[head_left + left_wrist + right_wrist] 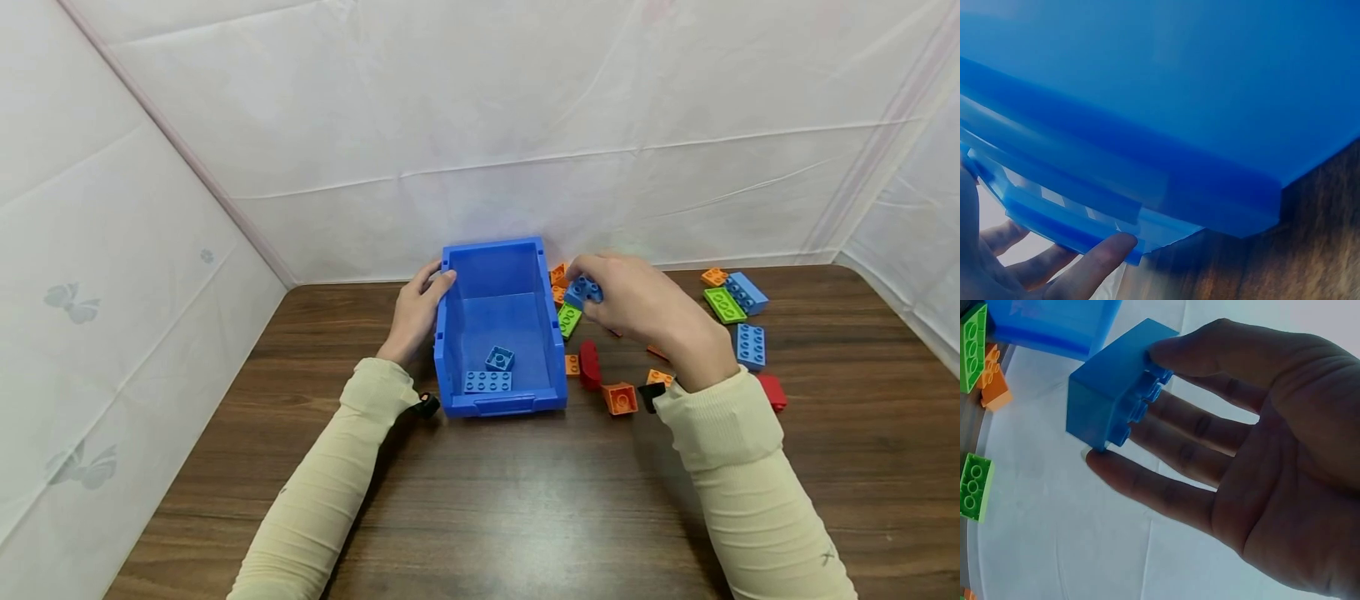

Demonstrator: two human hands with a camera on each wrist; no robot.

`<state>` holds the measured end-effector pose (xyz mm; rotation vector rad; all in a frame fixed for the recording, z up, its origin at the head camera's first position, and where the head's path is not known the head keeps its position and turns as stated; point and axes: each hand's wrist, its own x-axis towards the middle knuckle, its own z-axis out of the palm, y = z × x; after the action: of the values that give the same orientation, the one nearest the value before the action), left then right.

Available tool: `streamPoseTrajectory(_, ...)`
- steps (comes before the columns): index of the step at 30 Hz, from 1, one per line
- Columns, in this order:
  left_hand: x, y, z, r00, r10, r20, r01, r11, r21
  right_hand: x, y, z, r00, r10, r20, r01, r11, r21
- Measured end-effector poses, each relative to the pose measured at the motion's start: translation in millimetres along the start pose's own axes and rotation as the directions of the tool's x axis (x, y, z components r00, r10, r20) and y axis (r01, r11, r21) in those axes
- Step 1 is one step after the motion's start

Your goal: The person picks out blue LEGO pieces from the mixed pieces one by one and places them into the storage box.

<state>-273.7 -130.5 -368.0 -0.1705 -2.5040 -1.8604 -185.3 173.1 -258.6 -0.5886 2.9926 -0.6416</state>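
A blue plastic bin stands on the table with a small square blue brick and a longer blue brick lying near its front. On its left wall my left hand grips the rim, thumb over the top edge. My right hand pinches a studded blue building brick between thumb and fingers, just right of the bin's right wall. In the right wrist view the studs face the palm. Below that hand lie a green brick and a red curved block.
Orange bricks are scattered right of the bin. Farther right lie a green brick, blue bricks and a red block, partly behind the right sleeve. White sheeting closes off the back and sides of the wooden table.
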Motion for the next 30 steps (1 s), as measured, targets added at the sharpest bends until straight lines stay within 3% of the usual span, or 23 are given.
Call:
streamPoseTrajectory(11, 1.0, -1.3, 0.3, 1.000, 0.005, -0.005, -0.005, 1.000, 0.013, -1.5, -16.8, 7.2, 0.978, -0.193, -0.083, 0.194, 0.981, 0.010)
streamPoseTrajectory(21, -0.8, 1.6, 1.2, 1.000, -0.001, -0.001, 0.001, 1.000, 0.002, -2.1, -28.4, 16.3, 0.964, -0.241, -0.109, 0.244, 0.970, 0.016)
streamPoseTrajectory(30, -1.8, 1.4, 1.6, 1.000, -0.010, 0.002, 0.010, 1.000, 0.006, -0.5, -42.0, 26.2, 0.953, -0.285, -0.102, 0.282, 0.959, -0.042)
